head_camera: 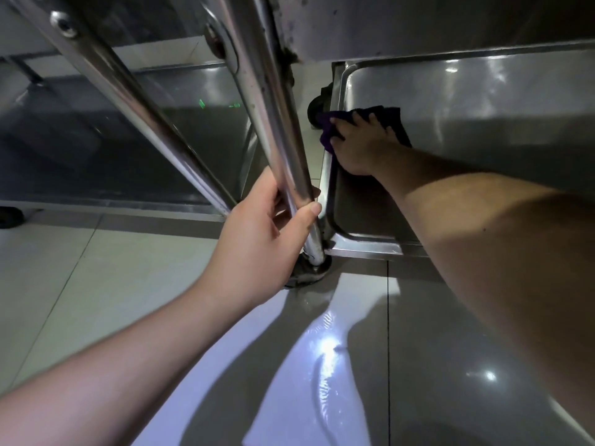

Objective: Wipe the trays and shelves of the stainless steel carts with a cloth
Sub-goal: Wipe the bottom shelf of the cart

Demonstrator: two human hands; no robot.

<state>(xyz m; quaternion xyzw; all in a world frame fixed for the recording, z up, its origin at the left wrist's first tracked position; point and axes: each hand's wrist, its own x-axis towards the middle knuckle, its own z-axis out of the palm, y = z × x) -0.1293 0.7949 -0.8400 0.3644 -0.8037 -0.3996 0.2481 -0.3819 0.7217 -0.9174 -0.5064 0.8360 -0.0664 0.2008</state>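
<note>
**Low shelf, tight corner: watch the rim and the post**

I have my right hand (357, 146) pressing a dark purple cloth (391, 120) flat, fingers spread, against the bottom shelf (483, 101) of the cart, at its left end near the raised rim (338, 88). My left hand (257, 233) is wrapped around the upright post (273, 123), just above the caster (309, 268).

The risks, as I judge them: the cloth overhangs the rim on the left and could snag there or slip off onto the floor (96, 268). The floor shines as if wet, so the cart may roll if I push hard and my bracing grip loosens. The shelf above (418, 20) hangs low over my forearm.

Room to move lies rightward, along the open shelf surface. To the left, the post, the rim and the neighbouring cart (112, 140) crowd close together.
</note>
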